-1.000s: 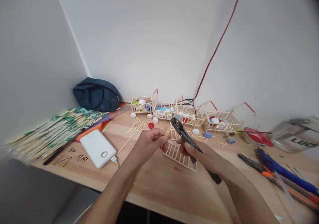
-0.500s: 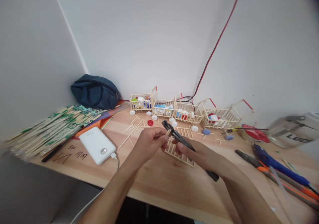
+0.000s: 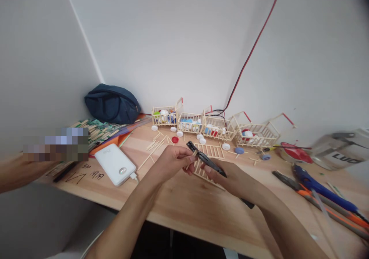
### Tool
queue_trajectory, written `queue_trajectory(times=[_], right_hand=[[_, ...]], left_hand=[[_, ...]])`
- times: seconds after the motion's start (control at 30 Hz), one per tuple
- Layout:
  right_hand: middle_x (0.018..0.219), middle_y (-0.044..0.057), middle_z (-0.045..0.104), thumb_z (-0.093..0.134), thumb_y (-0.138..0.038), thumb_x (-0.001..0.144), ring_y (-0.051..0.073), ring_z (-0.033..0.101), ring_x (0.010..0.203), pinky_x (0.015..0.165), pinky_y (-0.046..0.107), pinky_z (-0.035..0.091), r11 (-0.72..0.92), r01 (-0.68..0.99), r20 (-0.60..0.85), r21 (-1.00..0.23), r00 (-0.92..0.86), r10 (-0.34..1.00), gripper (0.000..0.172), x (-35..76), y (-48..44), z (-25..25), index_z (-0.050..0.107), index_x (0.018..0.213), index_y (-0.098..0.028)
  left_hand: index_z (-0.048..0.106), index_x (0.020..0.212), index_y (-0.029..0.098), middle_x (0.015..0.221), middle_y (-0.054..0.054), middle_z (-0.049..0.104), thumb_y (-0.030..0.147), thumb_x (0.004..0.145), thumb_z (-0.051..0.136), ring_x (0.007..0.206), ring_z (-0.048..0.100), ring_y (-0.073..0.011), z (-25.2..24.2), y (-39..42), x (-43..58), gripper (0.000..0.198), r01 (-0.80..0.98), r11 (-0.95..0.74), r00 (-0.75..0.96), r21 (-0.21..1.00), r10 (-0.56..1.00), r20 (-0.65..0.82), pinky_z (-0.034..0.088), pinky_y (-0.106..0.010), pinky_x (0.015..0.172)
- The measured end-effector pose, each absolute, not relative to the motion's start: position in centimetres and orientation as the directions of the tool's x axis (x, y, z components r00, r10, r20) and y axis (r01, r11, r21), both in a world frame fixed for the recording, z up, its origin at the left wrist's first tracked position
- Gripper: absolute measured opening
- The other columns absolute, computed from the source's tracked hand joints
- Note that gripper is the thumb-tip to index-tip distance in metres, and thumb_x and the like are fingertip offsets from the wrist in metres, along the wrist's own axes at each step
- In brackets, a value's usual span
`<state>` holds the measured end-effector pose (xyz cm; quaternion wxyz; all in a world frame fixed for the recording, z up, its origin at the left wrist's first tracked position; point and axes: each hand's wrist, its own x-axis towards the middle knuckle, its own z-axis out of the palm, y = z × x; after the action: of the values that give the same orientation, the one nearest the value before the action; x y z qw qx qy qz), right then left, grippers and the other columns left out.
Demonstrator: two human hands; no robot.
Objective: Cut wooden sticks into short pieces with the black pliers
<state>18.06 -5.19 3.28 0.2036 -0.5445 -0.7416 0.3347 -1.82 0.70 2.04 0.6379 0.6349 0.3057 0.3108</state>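
Observation:
Above the wooden table [image 3: 184,209], my left hand [image 3: 173,162] pinches a short wooden stick [image 3: 195,153] between thumb and fingers. My right hand [image 3: 235,178] grips black pliers [image 3: 208,160], whose jaws are at the stick; whether they press on it I cannot tell. Beneath both hands lies a flat ladder-like panel of sticks [image 3: 215,151], partly covered by them. Behind stand several small stick-built carts [image 3: 257,138] with red-tipped handles and bottle caps inside. Loose sticks [image 3: 152,151] and white caps [image 3: 226,146] lie around.
At the left, another person's hand [image 3: 43,165] holds a pixelated object over bundled sticks [image 3: 98,130]. A white power bank [image 3: 115,165] with a cable and a blue pouch [image 3: 112,103] are nearby. On the right lie orange-handled pliers [image 3: 288,182], a blue glue gun [image 3: 319,191] and a clear bag [image 3: 343,155].
Another person's hand has come in from the left over the bundled sticks. My hands keep their hold on the stick and the pliers, and the view has shifted slightly.

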Motion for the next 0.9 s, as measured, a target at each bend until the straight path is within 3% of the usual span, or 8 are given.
queue_trajectory(times=[0.33,0.9], right_hand=[[0.074,0.004,0.06,0.036,-0.055,0.088,0.018,0.053,0.068,0.063,0.03,0.04,0.157,0.723,-0.098,-0.673,-0.297,0.95,0.044,17.9,-5.2,2.7,0.061,0.089,-0.018],[0.069,0.001,0.053,0.033,-0.053,0.09,0.014,0.047,0.063,0.057,0.024,0.036,0.211,0.655,-0.06,-0.725,-0.365,0.929,0.041,17.9,-5.6,2.2,0.054,0.081,-0.019]], left_hand=[[0.067,0.076,0.008,0.059,-0.004,0.061,0.04,0.071,0.067,0.053,0.055,-0.0095,1.8,0.7,-2.3,0.033,-0.053,0.134,0.663,0.989,0.746,-0.066,0.047,-0.023,0.056],[0.068,0.077,0.008,0.061,-0.005,0.06,0.037,0.069,0.07,0.054,0.054,-0.0098,1.2,0.3,-2.9,0.03,-0.123,0.294,0.694,0.948,0.709,-0.13,0.046,-0.023,0.057]])
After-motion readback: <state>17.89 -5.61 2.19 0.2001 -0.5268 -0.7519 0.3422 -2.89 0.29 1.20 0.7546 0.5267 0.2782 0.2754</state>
